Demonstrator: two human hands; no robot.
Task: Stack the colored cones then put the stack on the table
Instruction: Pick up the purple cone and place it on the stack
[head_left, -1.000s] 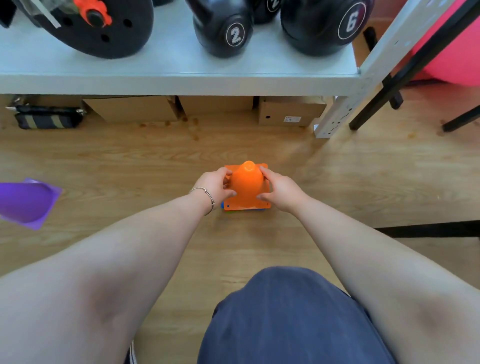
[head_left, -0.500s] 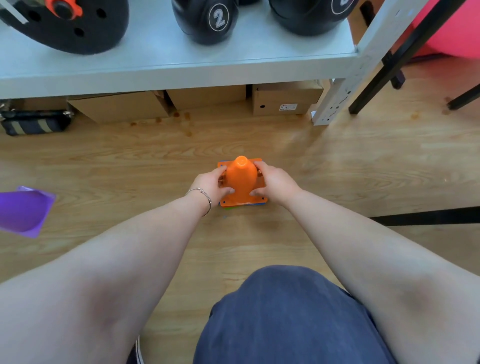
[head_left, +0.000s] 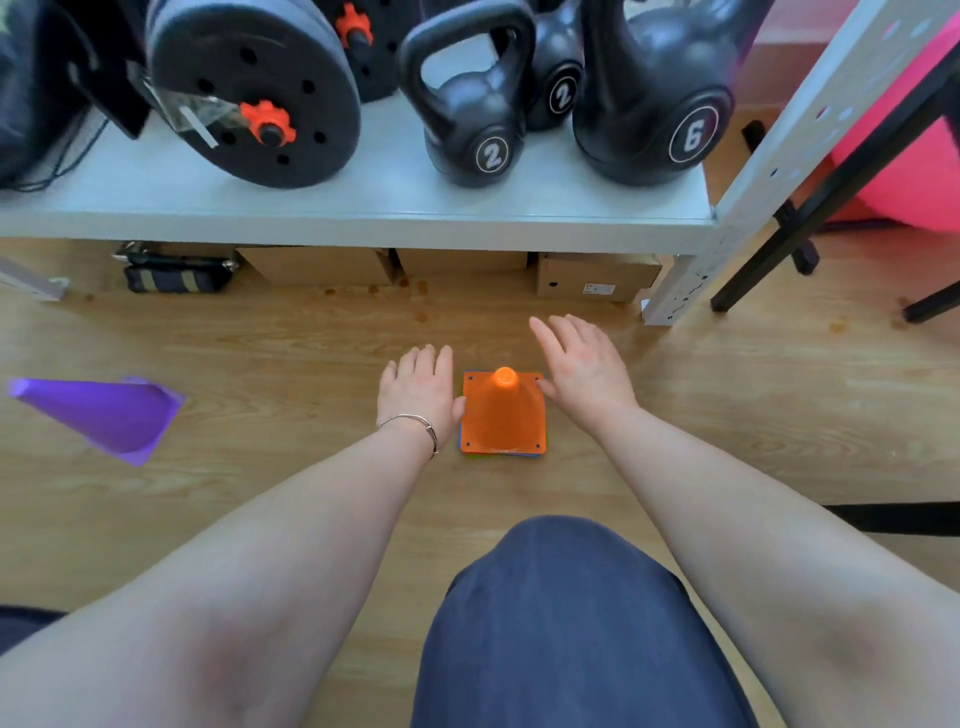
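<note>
An orange cone stands upright on the wooden floor as the top of a stack; thin blue and green base edges show under its square base. My left hand, with a bracelet at the wrist, lies flat just left of the stack, thumb near the base edge, holding nothing. My right hand hovers open just right of the cone, fingers spread, thumb near the base corner. A purple cone lies on its side far to the left, apart from the stack.
A grey shelf runs across the top, carrying kettlebells and a weight plate. Cardboard boxes and a dark pouch sit beneath it. The shelf's metal post and black legs stand at right. My knee is below.
Both hands have let go of the orange cone and opened out to its sides. The camera has tilted up, showing more of the shelf.
</note>
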